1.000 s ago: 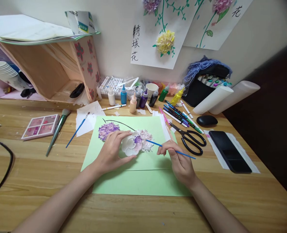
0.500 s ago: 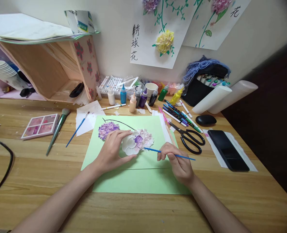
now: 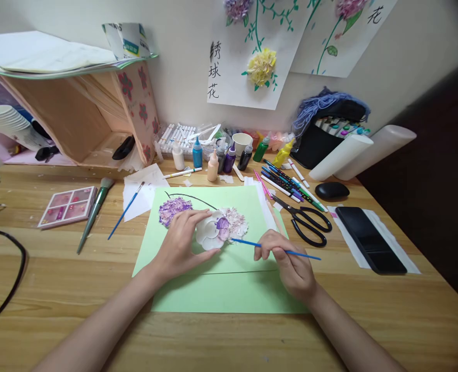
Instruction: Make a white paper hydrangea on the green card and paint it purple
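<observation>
My left hand (image 3: 184, 240) grips the rim of a white flower-shaped paint palette (image 3: 204, 231), thumb and fingers curved around its left side. Purple and pale paint fill some of its wells. Between the fingers of my right hand (image 3: 285, 258) is a thin blue paintbrush (image 3: 252, 243), its tip at the palette's right edge. Beneath lies light green paper (image 3: 229, 293). On it a purple ruffled flower (image 3: 171, 211) sits left of the palette, and a paler ruffled flower (image 3: 236, 223) is partly covered by the palette. A dark drawn stem (image 3: 190, 196) arches above them.
Scissors (image 3: 310, 225), several pens (image 3: 283, 181) and a black phone (image 3: 370, 239) lie to the right. Paint bottles (image 3: 213, 166) stand along the back. At left are a second blue brush (image 3: 126, 211), a large green-handled brush (image 3: 93, 219) and a divided pink box (image 3: 68, 205).
The camera view has shifted slightly. The blue paintbrush has shifted a little to the right at the palette's edge; my left hand keeps its hold.
</observation>
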A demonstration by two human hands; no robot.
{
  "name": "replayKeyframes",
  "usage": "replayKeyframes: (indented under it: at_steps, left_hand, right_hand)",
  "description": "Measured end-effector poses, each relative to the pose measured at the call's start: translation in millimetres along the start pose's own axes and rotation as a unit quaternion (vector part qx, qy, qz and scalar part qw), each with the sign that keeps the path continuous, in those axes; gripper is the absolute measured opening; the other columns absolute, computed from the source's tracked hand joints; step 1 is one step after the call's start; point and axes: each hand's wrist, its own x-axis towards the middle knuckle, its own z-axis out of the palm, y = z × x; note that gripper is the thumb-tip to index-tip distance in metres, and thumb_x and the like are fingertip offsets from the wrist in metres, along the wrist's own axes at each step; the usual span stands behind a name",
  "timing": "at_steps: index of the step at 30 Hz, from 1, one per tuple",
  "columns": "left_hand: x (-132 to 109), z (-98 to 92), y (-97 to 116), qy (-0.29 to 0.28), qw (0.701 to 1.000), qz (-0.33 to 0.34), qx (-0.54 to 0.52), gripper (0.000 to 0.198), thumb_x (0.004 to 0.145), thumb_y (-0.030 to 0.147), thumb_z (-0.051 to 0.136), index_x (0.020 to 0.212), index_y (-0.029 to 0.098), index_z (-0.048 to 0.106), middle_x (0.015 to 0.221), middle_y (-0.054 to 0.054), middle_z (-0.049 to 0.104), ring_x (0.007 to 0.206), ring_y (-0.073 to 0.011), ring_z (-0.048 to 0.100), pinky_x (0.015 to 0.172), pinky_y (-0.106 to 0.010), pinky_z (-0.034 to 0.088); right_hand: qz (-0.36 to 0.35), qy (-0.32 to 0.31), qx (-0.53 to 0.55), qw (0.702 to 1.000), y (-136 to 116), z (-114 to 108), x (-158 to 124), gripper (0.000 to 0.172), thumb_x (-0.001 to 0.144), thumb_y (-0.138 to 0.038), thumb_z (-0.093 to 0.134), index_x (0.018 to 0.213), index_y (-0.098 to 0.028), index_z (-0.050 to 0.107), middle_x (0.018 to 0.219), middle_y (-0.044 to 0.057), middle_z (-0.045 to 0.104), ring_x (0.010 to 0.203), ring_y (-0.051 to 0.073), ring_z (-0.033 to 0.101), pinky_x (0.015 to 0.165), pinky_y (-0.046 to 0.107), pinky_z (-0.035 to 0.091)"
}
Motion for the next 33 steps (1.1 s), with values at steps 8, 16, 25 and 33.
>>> replayKeyframes:
  at_steps: [8,16,25,33]
  left_hand:
    - [-0.3,0.6,0.3,0.001,1.000,0.004,0.001,0.066,0.077,0.035,0.073,0.131,0.021,0.039,0.120,-0.012,0.058,0.112,-0.0258,0.054,0.094,-0.041,0.043]
    - [0.1,0.8,-0.2,0.002,1.000,0.004,0.001,0.066,0.077,0.036,0.073,0.131,0.021,0.038,0.120,-0.011,0.058,0.111,-0.0262,0.054,0.094,-0.042,0.044]
    - [0.2,1.8,-0.5,0.002,1.000,0.004,0.003,0.066,0.078,0.036,0.072,0.132,0.023,0.037,0.120,-0.011,0.058,0.111,-0.0261,0.054,0.093,-0.042,0.044]
    - [0.1,1.4,-0.5,-0.002,1.000,0.001,0.006,0.066,0.077,0.035,0.072,0.132,0.023,0.037,0.121,-0.011,0.058,0.112,-0.0265,0.054,0.093,-0.042,0.043]
  right_hand:
    - [0.009,0.016,-0.022,1.000,1.6,-0.3,-1.3,0.025,0.101,-0.024,0.036,0.088,-0.022,0.057,0.076,0.003,0.060,0.074,0.017,0.056,0.069,0.031,0.044]
    - [0.019,0.036,-0.029,0.999,-1.5,-2.4,0.6,0.027,0.101,-0.026,0.036,0.086,-0.022,0.057,0.077,0.003,0.062,0.076,0.017,0.058,0.070,0.031,0.045]
    - [0.000,0.007,-0.046,0.999,-1.6,-1.9,2.7,0.026,0.101,-0.027,0.036,0.087,-0.021,0.058,0.078,0.004,0.065,0.075,0.017,0.060,0.069,0.031,0.047]
    - [0.000,-0.002,-0.046,0.999,-2.1,-1.4,1.7,0.027,0.100,-0.026,0.036,0.086,-0.021,0.058,0.075,0.004,0.064,0.072,0.018,0.060,0.067,0.032,0.047]
